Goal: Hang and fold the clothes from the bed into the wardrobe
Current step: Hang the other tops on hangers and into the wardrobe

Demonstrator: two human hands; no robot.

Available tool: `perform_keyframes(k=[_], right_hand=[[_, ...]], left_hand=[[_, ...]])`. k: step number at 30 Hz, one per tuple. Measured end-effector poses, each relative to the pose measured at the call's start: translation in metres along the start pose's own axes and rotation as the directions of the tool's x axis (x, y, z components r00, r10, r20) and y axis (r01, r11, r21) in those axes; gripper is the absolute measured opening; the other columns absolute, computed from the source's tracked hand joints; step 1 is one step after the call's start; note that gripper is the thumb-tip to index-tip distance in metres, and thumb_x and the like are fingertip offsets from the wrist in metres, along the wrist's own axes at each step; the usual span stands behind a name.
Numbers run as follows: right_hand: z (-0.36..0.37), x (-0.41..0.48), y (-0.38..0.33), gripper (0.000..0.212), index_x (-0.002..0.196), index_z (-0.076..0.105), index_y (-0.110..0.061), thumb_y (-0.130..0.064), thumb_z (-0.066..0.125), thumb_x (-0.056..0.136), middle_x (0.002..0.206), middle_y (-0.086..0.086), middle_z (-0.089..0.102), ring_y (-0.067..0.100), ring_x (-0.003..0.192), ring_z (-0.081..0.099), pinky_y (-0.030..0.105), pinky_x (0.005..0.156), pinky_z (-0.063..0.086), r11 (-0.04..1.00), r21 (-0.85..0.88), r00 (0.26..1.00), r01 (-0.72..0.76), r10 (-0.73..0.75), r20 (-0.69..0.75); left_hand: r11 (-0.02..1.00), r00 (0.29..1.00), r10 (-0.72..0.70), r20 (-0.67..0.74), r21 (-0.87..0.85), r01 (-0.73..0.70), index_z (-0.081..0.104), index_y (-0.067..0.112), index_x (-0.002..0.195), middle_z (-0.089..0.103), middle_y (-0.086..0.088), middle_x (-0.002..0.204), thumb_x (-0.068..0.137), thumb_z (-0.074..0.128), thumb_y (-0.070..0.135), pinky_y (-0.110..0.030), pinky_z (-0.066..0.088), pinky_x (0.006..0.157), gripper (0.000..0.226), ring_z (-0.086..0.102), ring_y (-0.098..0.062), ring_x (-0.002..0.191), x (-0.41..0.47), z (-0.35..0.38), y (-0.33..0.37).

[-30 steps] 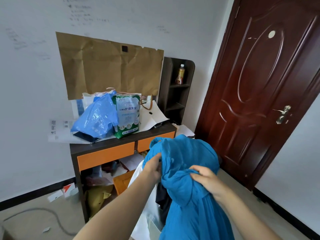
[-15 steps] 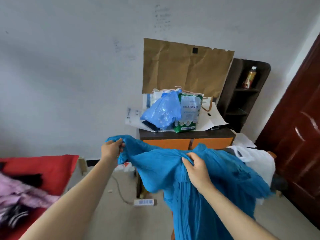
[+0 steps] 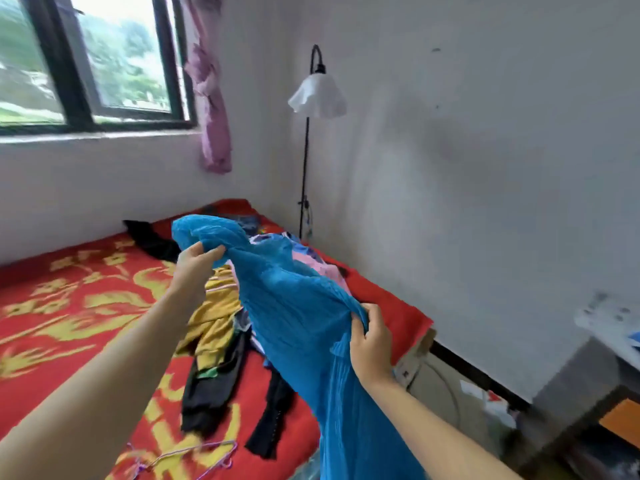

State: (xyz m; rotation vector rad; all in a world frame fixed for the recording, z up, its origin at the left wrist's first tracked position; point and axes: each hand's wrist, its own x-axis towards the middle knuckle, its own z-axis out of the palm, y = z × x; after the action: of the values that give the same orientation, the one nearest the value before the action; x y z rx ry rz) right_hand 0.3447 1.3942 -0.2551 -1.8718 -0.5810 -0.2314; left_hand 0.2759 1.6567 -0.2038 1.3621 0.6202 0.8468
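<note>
From the head camera I see both arms reaching out over the bed (image 3: 69,299), which has a red cover with a yellow pattern. The left hand (image 3: 195,268) is raised, and its fingers (image 3: 211,252) are curled round a bunched end of the blue garment (image 3: 298,306). The right hand (image 3: 372,344) is lower and nearer to me. It grips another fold of the same cloth, with the thumb and fingers closed over it.

The blue garment is off the mattress. It stretches slantwise between the two hands, and its long pleated tail hangs below the right hand and runs out of the bottom of the frame.

Under it a pile of clothes (image 3: 221,341) lies on the bed: a yellow piece, several black ones, and something pink (image 3: 322,268) towards the wall. A thin purple hanger (image 3: 194,452) lies flat on the cover near the bottom edge.

A floor lamp (image 3: 317,95) with a white shade stands in the corner, just beside the far end of the bed. To its left are a window (image 3: 86,64) and a knotted pink curtain (image 3: 211,98). At the right edge I can make out a bench (image 3: 571,375) with an orange drawer front. What lies on top of it is too blurred to tell.
</note>
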Motion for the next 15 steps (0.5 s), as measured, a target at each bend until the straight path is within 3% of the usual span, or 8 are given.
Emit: perform_keyframes(k=[3,5,8,10,11,15], right_hand=[[0.085,-0.015,-0.010,0.022,0.096,0.057,-0.006,-0.021,0.047,0.085,0.082,0.003,0.062,0.018,0.077,0.057,0.028,0.066,0.035,0.999,0.034,0.975,0.029,-0.036,0.218],[0.129,-0.029,-0.003,0.017,0.102,0.054,-0.018,-0.025,0.047,0.088,0.086,0.003,0.061,0.028,0.087,0.059,0.030,0.070,0.033,0.998,-0.050,0.895,0.033,-0.007,0.446],[0.184,-0.051,0.013,0.036,0.126,0.046,-0.016,-0.024,0.054,0.092,0.122,0.001,0.056,0.024,0.118,0.048,0.029,0.092,0.034,0.945,-0.277,0.580,0.176,0.128,0.805],[0.209,-0.063,0.018,0.051,0.137,0.037,-0.019,-0.029,0.054,0.089,0.138,0.002,0.046,0.023,0.128,0.038,0.032,0.104,0.032,0.928,-0.300,0.388,0.220,0.199,0.900],[0.217,-0.066,0.019,0.055,0.140,0.034,-0.020,-0.030,0.053,0.089,0.141,0.004,0.042,0.024,0.130,0.035,0.032,0.106,0.030,0.928,-0.294,0.335,0.228,0.208,0.919],[0.252,-0.061,0.013,0.056,0.142,0.034,-0.018,-0.026,0.053,0.090,0.141,0.007,0.042,0.024,0.132,0.036,0.029,0.106,0.029,0.939,-0.254,0.255,0.231,0.193,0.947]], left_hand=[[0.999,0.993,-0.019,-0.112,0.040,0.024,0.060,0.014,0.096,0.061,0.003,0.088,0.094,0.048,0.002,-0.024,0.042,0.070,0.017,0.055,-0.010,0.078,-0.006,-0.095,-0.010],[0.995,0.980,-0.049,-0.192,0.075,0.065,0.059,0.013,0.091,0.066,0.007,0.075,0.094,0.046,-0.001,-0.023,0.044,0.066,0.020,0.055,-0.010,0.071,-0.017,-0.138,-0.022],[0.984,0.935,-0.101,-0.341,0.101,0.143,0.059,0.014,0.082,0.064,0.010,0.061,0.092,0.047,-0.004,-0.021,0.043,0.061,0.023,0.055,-0.009,0.064,-0.036,-0.186,-0.043],[0.974,0.902,-0.133,-0.411,0.117,0.196,0.060,0.008,0.089,0.060,0.002,0.073,0.090,0.047,-0.006,-0.021,0.040,0.065,0.018,0.052,-0.012,0.071,-0.048,-0.209,-0.061],[0.967,0.892,-0.157,-0.423,0.118,0.226,0.060,0.006,0.090,0.058,0.000,0.076,0.089,0.048,-0.006,-0.021,0.039,0.066,0.017,0.050,-0.013,0.073,-0.055,-0.215,-0.069],[0.946,0.828,-0.237,-0.508,0.073,0.315,0.052,0.009,0.065,0.044,-0.002,0.067,0.080,0.057,0.002,-0.029,0.031,0.059,0.017,0.039,-0.018,0.068,-0.077,-0.226,-0.087]])
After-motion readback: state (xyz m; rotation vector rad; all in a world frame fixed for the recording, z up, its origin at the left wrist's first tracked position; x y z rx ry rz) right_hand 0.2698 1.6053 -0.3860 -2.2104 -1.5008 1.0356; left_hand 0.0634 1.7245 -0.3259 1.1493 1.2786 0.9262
